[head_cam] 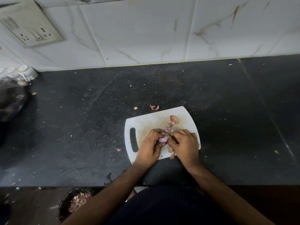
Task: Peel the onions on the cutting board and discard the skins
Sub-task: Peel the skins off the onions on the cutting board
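Onion (162,139), small and pale purple, sits over the near half of the cutting board (146,122), cupped in the curled fingers of the left hand (150,147), while the right hand (185,143) pinches at its top edge, apparently working a strip of skin loose. Torn skins (174,119) lie on the board beyond the hands, more sit at its near edge, and a few scraps have already strayed onto the dark counter (81,127) past the board's far side and off its handle end. That scatter looks like the main risk: a brisk pull could flick more flakes off the board, where they are easy to miss. A bin (76,202) holding peelings stands on the floor, below and to the left of the board, so carried skins may drop short. The peeled surface is probably slippery, and a loose grip could let it roll away.
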Available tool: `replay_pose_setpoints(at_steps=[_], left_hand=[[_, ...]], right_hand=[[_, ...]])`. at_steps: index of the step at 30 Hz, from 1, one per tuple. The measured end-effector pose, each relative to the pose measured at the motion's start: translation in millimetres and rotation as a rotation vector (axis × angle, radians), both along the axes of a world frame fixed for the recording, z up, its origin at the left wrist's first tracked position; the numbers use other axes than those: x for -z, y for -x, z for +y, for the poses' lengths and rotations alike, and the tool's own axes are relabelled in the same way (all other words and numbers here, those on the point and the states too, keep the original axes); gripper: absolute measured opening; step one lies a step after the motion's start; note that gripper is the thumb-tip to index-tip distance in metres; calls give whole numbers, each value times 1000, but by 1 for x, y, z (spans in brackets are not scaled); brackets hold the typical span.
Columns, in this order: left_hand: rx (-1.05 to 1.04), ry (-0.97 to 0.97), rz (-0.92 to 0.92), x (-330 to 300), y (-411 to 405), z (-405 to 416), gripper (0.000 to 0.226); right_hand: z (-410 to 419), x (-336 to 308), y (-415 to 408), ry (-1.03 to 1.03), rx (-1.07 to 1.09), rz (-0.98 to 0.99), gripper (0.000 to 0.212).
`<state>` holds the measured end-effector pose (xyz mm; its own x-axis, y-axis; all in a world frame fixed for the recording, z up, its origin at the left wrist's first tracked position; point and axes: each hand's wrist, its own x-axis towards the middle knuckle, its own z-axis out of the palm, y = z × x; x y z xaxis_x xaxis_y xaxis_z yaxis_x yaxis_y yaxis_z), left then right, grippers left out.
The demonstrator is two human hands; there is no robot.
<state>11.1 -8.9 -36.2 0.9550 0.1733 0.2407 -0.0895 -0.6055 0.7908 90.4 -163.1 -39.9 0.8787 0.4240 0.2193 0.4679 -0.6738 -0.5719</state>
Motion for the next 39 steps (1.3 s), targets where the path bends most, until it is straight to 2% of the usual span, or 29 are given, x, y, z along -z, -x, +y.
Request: replay_pose_setpoints(at_steps=[3, 8, 11, 13, 16, 19, 24, 29, 39], left_hand=[[1, -9, 1, 0, 1, -1, 13], [-23, -20, -22, -2, 4, -5, 14], [-74, -44, -28, -3, 5, -5, 22], [-124, -76, 0, -3, 4, -5, 32], [-162, -9, 75, -3, 2, -4, 43], [-128, 42, 73, 0, 2, 0, 37], [-125, 45, 79, -1, 3, 1, 30], [-118, 5, 121, 4, 4, 0, 31], [-93, -27, 165, -2, 2, -1, 30]], right_hand=[[4, -1, -1, 12, 16, 43, 6], [6, 0, -1, -37, 21, 64, 11], [4, 3, 0, -53, 8, 49, 9], [2, 3, 0, -102, -12, 49, 16], [0, 0, 2, -186, -51, 51, 25], [1, -2, 3, -173, -64, 50, 24], [5, 0, 2, -148, 1, 64, 6], [6, 3, 2, -145, 24, 87, 12], [4, 3, 0, -203, 90, 58, 11]])
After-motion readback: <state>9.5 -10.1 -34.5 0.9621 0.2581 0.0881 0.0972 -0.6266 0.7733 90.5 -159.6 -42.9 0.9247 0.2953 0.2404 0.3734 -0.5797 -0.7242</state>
